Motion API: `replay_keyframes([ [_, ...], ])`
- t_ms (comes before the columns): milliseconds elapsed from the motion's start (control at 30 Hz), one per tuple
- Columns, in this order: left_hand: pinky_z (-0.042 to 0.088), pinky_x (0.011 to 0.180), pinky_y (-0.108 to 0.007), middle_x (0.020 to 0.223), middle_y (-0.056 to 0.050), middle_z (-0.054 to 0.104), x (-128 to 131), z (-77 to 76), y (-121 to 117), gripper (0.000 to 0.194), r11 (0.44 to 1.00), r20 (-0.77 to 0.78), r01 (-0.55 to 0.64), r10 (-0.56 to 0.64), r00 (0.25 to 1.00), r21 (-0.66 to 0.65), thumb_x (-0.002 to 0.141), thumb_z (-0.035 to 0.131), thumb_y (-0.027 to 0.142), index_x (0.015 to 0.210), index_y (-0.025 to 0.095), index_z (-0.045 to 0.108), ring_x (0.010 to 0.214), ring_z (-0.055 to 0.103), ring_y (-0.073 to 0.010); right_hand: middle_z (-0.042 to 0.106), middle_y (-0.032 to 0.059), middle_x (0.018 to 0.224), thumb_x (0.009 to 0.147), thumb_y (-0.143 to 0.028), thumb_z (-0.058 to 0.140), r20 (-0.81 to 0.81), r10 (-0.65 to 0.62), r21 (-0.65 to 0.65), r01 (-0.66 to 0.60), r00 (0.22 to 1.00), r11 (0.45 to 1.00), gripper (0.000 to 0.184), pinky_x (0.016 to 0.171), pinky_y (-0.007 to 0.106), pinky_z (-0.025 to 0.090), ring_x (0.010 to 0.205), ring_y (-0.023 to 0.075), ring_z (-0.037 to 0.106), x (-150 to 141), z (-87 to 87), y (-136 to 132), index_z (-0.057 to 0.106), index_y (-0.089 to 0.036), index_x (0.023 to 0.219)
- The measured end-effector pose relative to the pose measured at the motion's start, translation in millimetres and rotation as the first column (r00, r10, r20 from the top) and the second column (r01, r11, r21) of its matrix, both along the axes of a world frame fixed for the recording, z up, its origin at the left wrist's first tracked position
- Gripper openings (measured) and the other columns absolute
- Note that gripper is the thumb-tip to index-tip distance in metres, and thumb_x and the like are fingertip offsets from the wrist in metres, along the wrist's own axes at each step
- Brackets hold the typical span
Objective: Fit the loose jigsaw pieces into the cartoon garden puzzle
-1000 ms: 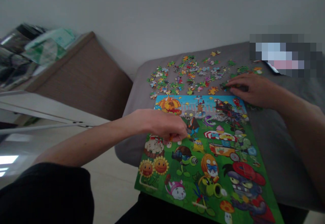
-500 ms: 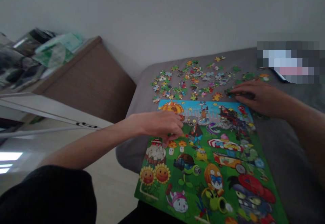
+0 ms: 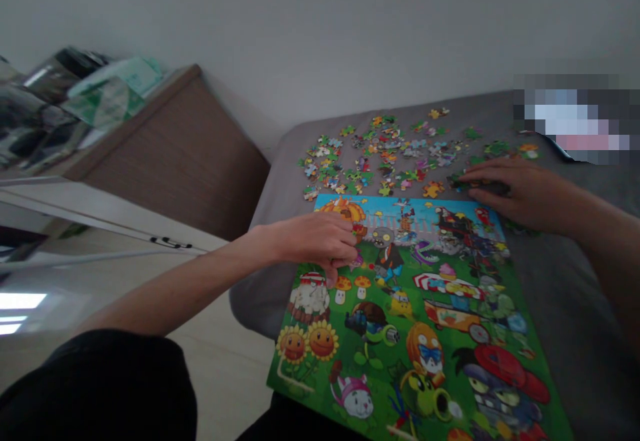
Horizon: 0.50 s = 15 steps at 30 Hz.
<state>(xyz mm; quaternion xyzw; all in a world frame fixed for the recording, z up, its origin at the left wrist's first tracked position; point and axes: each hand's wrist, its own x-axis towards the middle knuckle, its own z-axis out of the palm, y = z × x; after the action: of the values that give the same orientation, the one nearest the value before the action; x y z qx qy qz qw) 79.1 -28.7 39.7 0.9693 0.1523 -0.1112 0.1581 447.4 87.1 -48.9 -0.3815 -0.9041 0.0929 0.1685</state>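
Note:
A colourful cartoon puzzle board [image 3: 415, 321] lies on a grey cushioned surface [image 3: 565, 294]. My left hand [image 3: 315, 241] rests on the board's upper left part with its fingers curled and pinched; whether a piece is in them is hidden. My right hand [image 3: 515, 187] lies at the board's top right corner, fingers closed over a dark cluster of puzzle pieces [image 3: 465, 181]. Many loose puzzle pieces [image 3: 385, 154] are scattered just beyond the board's far edge.
A brown cabinet [image 3: 165, 154] stands to the left with plastic bags and clutter [image 3: 75, 101] on top. A white wall rises behind. Pale floor shows at lower left. A blurred patch sits at the far right.
My left hand has drawn back up and left across the board, from near the zombie figure to the board's upper left. My right hand has stayed at the top right corner.

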Motion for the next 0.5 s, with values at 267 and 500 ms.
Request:
replay_keyframes([
  [267, 0.036, 0.069, -0.036, 0.071, 0.001, 0.059, 1, -9.1, 6, 0.036, 0.999, 0.069, 0.031, -0.033, 0.997, 0.033, 0.091, 0.08, 0.03, 0.069, 0.024, 0.052, 0.074, 0.051, -0.0186, 0.076, 0.0237, 0.112, 0.092, -0.045, 0.043, -0.003, 0.006, 0.001, -0.006, 1.0, 1.0, 0.051, 0.094, 0.063, 0.057, 0.108, 0.0407, 0.071, -1, 0.6, -1, 0.078, -0.013, 0.11],
  [500, 0.038, 0.067, -0.035, 0.071, 0.001, 0.062, -6, -11.5, 7, 0.037, 0.989, 0.079, 0.109, -0.117, 0.99, 0.101, 0.096, 0.074, 0.039, 0.07, 0.023, 0.054, 0.073, 0.054, -0.0174, 0.075, 0.0216, 0.116, 0.093, -0.042, 0.044, 0.008, 0.02, 0.004, -0.02, 1.0, 1.0, 0.046, 0.1, 0.061, 0.055, 0.113, 0.0379, 0.07, -1, 0.9, -2, 0.078, -0.016, 0.11],
])
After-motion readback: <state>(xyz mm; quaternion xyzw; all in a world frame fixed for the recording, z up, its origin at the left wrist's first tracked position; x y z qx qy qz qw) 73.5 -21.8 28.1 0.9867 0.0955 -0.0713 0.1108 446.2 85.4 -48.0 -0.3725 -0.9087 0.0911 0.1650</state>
